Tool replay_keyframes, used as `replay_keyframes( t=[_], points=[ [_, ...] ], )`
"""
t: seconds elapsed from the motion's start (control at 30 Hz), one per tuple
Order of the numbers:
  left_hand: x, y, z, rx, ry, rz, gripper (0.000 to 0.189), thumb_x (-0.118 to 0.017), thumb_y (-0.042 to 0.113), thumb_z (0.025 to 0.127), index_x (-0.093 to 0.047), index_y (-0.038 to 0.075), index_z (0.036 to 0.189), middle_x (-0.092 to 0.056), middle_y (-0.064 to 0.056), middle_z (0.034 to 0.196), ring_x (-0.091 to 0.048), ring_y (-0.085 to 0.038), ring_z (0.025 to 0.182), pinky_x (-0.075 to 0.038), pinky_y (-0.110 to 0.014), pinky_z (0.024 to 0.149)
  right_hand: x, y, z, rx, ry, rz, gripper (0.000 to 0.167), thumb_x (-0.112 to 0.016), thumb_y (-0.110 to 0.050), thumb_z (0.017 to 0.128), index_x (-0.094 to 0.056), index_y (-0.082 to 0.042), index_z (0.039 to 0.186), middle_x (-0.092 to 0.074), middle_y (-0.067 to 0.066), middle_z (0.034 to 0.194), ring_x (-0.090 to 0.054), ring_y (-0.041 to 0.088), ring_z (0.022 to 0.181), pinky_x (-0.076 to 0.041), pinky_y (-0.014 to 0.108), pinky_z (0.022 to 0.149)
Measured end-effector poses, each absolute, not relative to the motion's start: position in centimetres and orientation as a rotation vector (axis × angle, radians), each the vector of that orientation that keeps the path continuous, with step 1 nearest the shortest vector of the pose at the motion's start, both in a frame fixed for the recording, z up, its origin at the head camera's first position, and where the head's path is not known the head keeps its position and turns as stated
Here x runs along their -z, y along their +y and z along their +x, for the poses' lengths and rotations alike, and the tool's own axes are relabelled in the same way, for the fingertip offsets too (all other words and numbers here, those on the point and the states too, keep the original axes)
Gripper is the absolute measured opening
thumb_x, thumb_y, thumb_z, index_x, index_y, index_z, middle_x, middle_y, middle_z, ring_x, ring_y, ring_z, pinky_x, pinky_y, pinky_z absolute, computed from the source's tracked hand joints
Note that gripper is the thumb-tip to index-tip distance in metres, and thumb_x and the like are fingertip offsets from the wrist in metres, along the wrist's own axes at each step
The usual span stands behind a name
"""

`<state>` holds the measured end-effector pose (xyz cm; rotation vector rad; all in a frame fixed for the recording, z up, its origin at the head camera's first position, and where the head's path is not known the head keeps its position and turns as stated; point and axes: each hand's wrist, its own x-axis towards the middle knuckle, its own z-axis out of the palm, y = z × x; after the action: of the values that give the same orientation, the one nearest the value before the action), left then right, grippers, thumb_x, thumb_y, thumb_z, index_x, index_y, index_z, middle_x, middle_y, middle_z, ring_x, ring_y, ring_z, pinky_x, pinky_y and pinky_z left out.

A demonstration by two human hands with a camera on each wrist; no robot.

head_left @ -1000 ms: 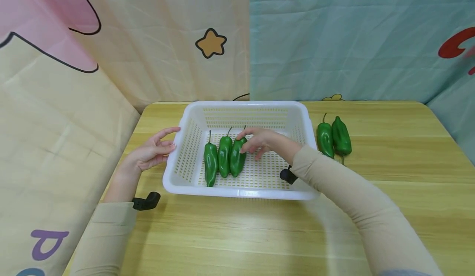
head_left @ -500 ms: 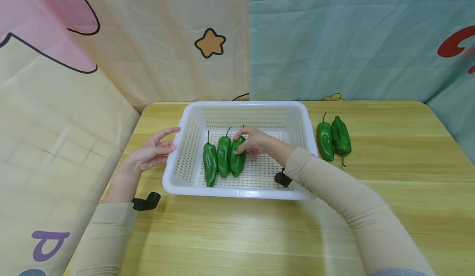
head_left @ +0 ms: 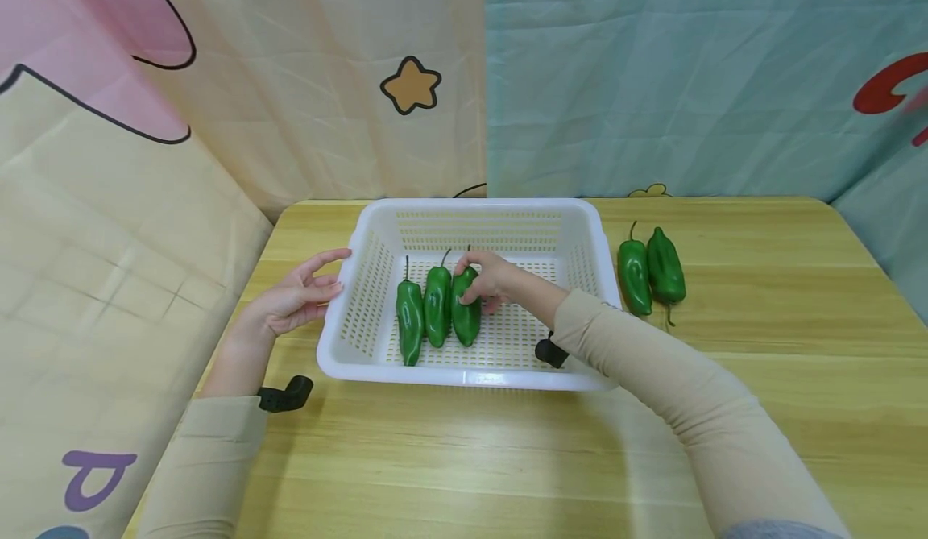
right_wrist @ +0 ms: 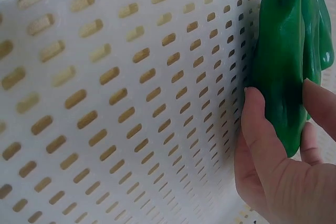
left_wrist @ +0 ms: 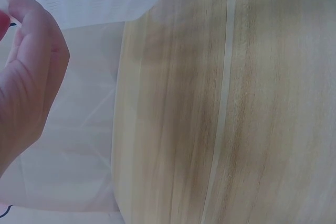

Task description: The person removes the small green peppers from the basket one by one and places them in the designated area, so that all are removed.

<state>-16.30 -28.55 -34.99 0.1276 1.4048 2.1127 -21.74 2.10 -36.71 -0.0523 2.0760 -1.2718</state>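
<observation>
The right hand [head_left: 493, 277] grips the right pepper [head_left: 466, 328] near its stem end, thumb and fingers on opposite sides, inside the basket [head_left: 464, 378]; I cannot tell whether the pepper's weight rests on the floor there. Its skin is glossy, so a light pinch might let it slip. The middle pepper [head_left: 437, 313] lies close alongside, then the left pepper [head_left: 410, 321]; a sideways nudge could roll these askew. The left hand [head_left: 293, 297] touches the basket's left rim from outside, fingers extended, not clenched, so a careless tug might slide the basket along the table [head_left: 435, 458]. The outer peppers [head_left: 634, 277] lie near the right sleeve [head_left: 674, 378], which could brush them.
</observation>
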Motion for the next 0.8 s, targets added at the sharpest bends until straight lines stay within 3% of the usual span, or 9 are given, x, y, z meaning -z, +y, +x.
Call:
replay_keyframes(
  t=[0.33, 0.6, 0.8],
  points=[
    [34.99, -28.58, -16.31, -2.107, 1.41, 0.12, 0.045, -0.045, -0.011, 0.093, -0.041, 0.018, 0.127, -0.064, -0.011, 0.102, -0.065, -0.023, 0.09, -0.056, -0.033, 0.075, 36.84, 2.09, -21.87, 1.262, 2.04, -0.056, 0.044, -0.064, 0.015, 0.078, -0.052, -0.011, 0.111, -0.042, 0.015, 0.123, -0.058, 0.023, 0.078, -0.056, 0.041, 0.062],
    [35.06, -28.62, -16.39, -2.102, 1.407, 0.118, 0.045, -0.045, -0.01, 0.093, -0.039, 0.018, 0.128, -0.063, -0.012, 0.103, -0.065, -0.023, 0.091, -0.056, -0.033, 0.075, 36.71, 2.25, -21.95, 1.269, 2.019, -0.048, 0.045, -0.064, 0.014, 0.078, -0.052, -0.012, 0.112, -0.04, 0.016, 0.126, -0.052, 0.019, 0.07, -0.056, 0.04, 0.065],
    [35.08, -28.62, -16.43, -2.108, 1.394, 0.116, 0.045, -0.045, -0.011, 0.093, -0.039, 0.018, 0.128, -0.064, -0.012, 0.102, -0.065, -0.023, 0.09, -0.056, -0.033, 0.074, 36.56, 2.38, -22.0, 1.274, 2.016, -0.058, 0.045, -0.064, 0.013, 0.078, -0.053, -0.013, 0.113, -0.043, 0.016, 0.126, -0.059, 0.024, 0.082, -0.055, 0.04, 0.064]
  ],
)
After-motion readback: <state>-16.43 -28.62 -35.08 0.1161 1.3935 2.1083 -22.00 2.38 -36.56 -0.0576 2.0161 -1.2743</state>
